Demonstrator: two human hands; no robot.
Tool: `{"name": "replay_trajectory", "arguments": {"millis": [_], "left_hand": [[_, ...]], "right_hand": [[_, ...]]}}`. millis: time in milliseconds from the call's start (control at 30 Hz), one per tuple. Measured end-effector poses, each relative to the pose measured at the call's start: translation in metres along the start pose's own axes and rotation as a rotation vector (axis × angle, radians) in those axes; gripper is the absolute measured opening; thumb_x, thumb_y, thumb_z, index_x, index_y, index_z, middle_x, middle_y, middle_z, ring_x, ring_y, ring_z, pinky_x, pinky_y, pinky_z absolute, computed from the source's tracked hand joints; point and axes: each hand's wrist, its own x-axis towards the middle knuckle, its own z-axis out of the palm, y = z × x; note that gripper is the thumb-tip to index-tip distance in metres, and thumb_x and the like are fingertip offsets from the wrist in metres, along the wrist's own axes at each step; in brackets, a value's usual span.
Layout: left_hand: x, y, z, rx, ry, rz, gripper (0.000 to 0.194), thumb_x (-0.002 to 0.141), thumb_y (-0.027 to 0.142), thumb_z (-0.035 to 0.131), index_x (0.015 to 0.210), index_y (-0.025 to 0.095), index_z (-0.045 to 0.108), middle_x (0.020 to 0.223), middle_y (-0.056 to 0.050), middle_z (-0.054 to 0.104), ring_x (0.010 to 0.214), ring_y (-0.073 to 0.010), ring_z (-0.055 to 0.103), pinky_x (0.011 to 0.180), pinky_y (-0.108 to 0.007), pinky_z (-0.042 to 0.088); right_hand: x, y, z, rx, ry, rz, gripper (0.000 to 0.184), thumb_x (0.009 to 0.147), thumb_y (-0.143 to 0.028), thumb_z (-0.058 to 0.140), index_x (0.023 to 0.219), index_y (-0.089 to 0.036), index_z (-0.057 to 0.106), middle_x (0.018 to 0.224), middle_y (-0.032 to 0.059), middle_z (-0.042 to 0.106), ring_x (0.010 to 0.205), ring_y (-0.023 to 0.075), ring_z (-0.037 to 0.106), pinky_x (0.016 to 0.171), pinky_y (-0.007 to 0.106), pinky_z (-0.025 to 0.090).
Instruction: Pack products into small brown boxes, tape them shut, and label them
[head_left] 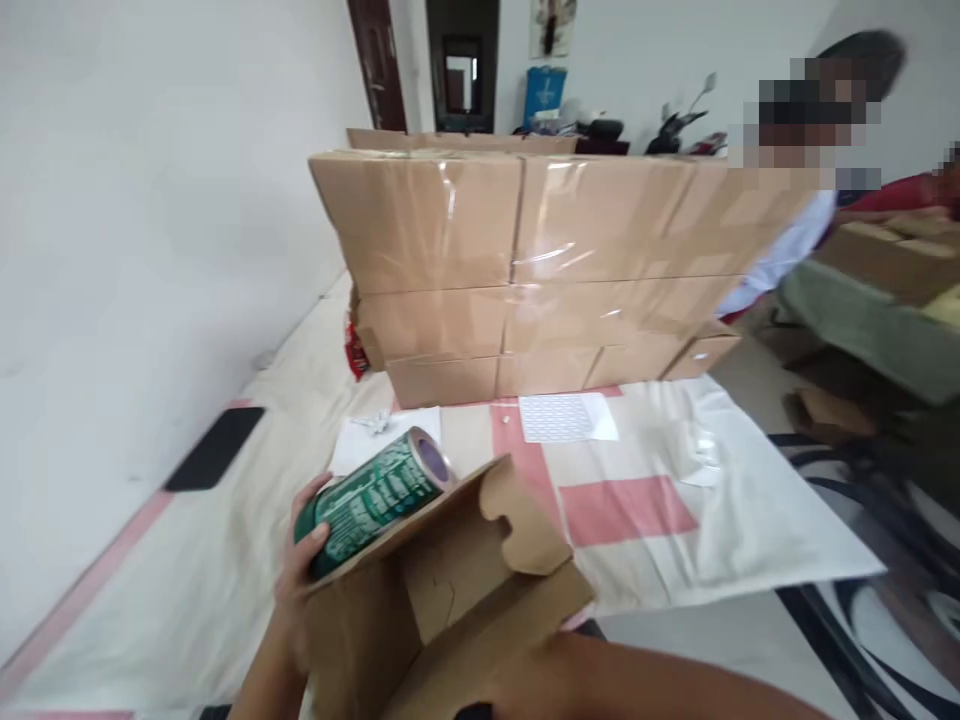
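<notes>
My left hand (pixel 306 540) is closed around the lower end of a green cylindrical can (pixel 367 508). White markings cover the can, and its metal-rimmed end points up and to the right. Just below it is an open brown cardboard box (pixel 457 600), tilted, with its flaps spread and nothing visible inside. The can lies along the box's upper left edge. My right arm (pixel 637 675) comes in from the lower right against the near side of the box; the fingers of that hand are hidden.
Taped cardboard boxes (pixel 555 230) form a wall across the table's far side. On the striped cloth (pixel 630 510) lie a black phone (pixel 216 448), a sheet of white labels (pixel 566 417) and a clear plastic piece (pixel 694 450). Another person's sleeve (pixel 784 250) shows behind, right.
</notes>
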Motion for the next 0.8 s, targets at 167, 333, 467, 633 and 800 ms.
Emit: {"name": "replay_trajectory", "arguments": {"millis": [167, 333, 467, 633, 800], "left_hand": [[-0.009, 0.006, 0.120, -0.116, -0.151, 0.146, 0.061, 0.055, 0.042, 0.075, 0.111, 0.021, 0.064, 0.102, -0.005, 0.068, 0.100, -0.0285, 0.065, 0.076, -0.033, 0.055], [-0.012, 0.058, 0.133, -0.169, -0.052, 0.454, 0.051, 0.068, 0.051, 0.058, 0.115, 0.030, 0.055, 0.120, -0.001, 0.063, 0.117, -0.0259, 0.061, 0.096, -0.040, 0.054], [-0.049, 0.115, 0.113, -0.311, -0.226, 0.878, 0.041, 0.066, 0.046, 0.061, 0.102, 0.027, 0.063, 0.106, 0.000, 0.066, 0.110, -0.0214, 0.061, 0.103, -0.037, 0.051], [-0.094, 0.136, 0.106, 0.254, -0.598, 0.988, 0.059, 0.065, 0.046, 0.077, 0.116, 0.025, 0.057, 0.117, -0.009, 0.064, 0.111, -0.0292, 0.060, 0.097, -0.045, 0.050], [-0.097, 0.106, 0.124, 0.849, -0.907, 1.026, 0.058, 0.076, 0.034, 0.076, 0.125, 0.024, 0.047, 0.128, -0.015, 0.052, 0.125, -0.0298, 0.053, 0.102, -0.047, 0.051]], "right_hand": [[-0.063, -0.040, 0.032, -0.207, 0.468, 0.296, 0.049, 0.090, -0.034, 0.067, 0.139, -0.034, 0.062, 0.135, -0.0012, 0.070, 0.124, 0.0188, 0.067, 0.108, 0.024, 0.050], [-0.115, -0.075, 0.042, -0.691, 0.732, -0.217, 0.045, 0.089, -0.027, 0.069, 0.132, -0.039, 0.064, 0.124, -0.0021, 0.075, 0.126, 0.0231, 0.066, 0.117, 0.039, 0.048], [-0.143, -0.078, 0.012, -1.016, 0.959, -0.010, 0.046, 0.086, -0.025, 0.070, 0.131, -0.029, 0.064, 0.132, 0.0095, 0.070, 0.142, 0.0407, 0.049, 0.121, 0.073, 0.023], [-0.148, -0.051, -0.011, -0.983, 0.979, -0.137, 0.029, 0.083, -0.003, 0.063, 0.100, -0.025, 0.066, 0.103, 0.0060, 0.075, 0.134, 0.0327, 0.054, 0.115, 0.059, 0.042], [-0.148, -0.013, 0.016, -1.179, 1.224, -0.229, 0.030, 0.079, -0.001, 0.062, 0.080, -0.030, 0.065, 0.090, -0.0025, 0.072, 0.105, 0.0226, 0.060, 0.117, 0.053, 0.035]]}}
